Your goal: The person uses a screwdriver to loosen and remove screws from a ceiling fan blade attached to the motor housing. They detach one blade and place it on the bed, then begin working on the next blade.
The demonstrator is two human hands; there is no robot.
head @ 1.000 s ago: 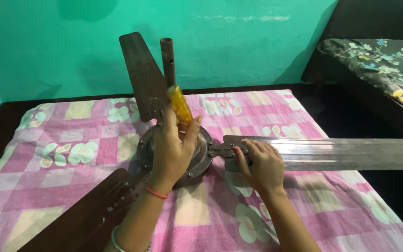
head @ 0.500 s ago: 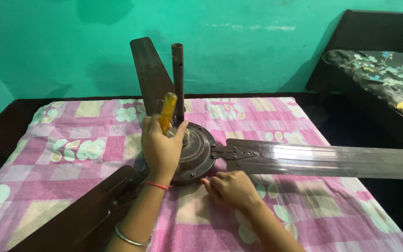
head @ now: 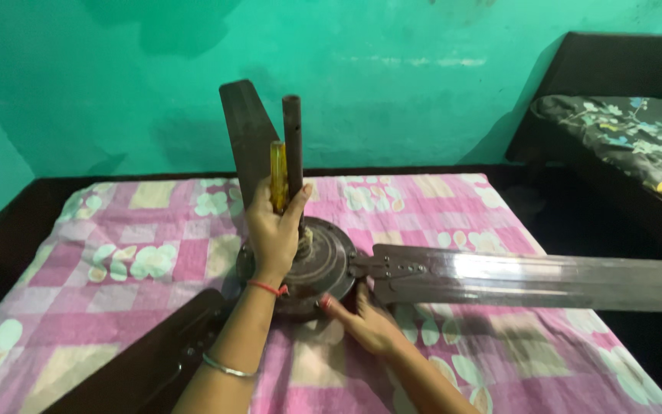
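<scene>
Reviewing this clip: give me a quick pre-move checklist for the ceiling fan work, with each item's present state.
1. Left hand grips yellow-handled screwdriver: ok.
2. Screwdriver tip seated on a screw: cannot tell, hidden by the hand.
3. Right hand braces motor housing at its lower edge: ok.
4. Fan resting on the pink checked blanket: ok.
5. Downrod upright: ok.
6. Right blade fully supported: not ok, it overhangs the bed edge.

A ceiling fan (head: 308, 264) is laid on a bedspread (head: 155, 253), its downrod (head: 293, 146) set upright at the centre. One blade (head: 545, 280) is stretched to the right, one (head: 247, 138) behind, one (head: 147, 360) to the front left. A second bed (head: 637, 146) is placed at far right, behind
</scene>
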